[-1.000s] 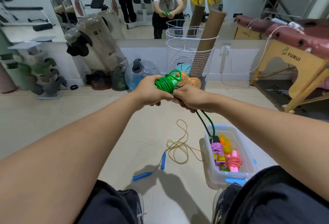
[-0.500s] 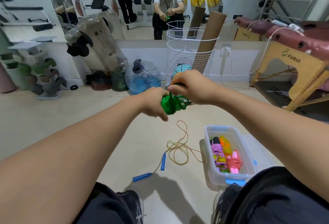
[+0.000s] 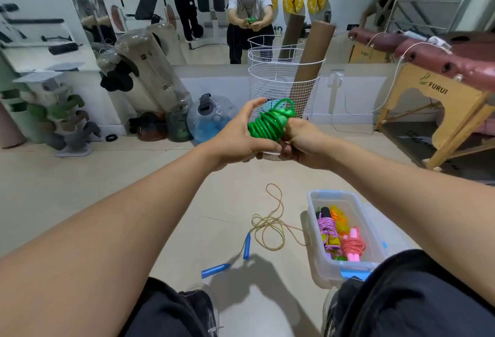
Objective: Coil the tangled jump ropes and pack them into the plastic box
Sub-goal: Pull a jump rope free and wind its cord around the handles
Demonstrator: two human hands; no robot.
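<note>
A green jump rope [image 3: 269, 121], wound into a tight bundle with a loop sticking up, is held in front of me at chest height. My left hand [image 3: 239, 135] cradles the bundle from the left with its fingers spread round it. My right hand [image 3: 301, 137] grips its lower right end. On the floor below lies a tangled yellowish rope [image 3: 270, 225] with blue handles [image 3: 215, 269]. To its right stands the clear plastic box [image 3: 314, 234], holding coiled pink, purple and yellow-orange ropes.
A white wire basket [image 3: 284, 79] with cardboard tubes stands ahead by the mirror wall. Large bottles [image 3: 150, 74] and a dumbbell rack [image 3: 57, 119] are at the left. A massage table [image 3: 442, 74] fills the right. My knees are at the bottom edge.
The loose green tail that hung down to the box has been wound onto the bundle. My right hand went over the top of the bundle and came back to its lower right end.
</note>
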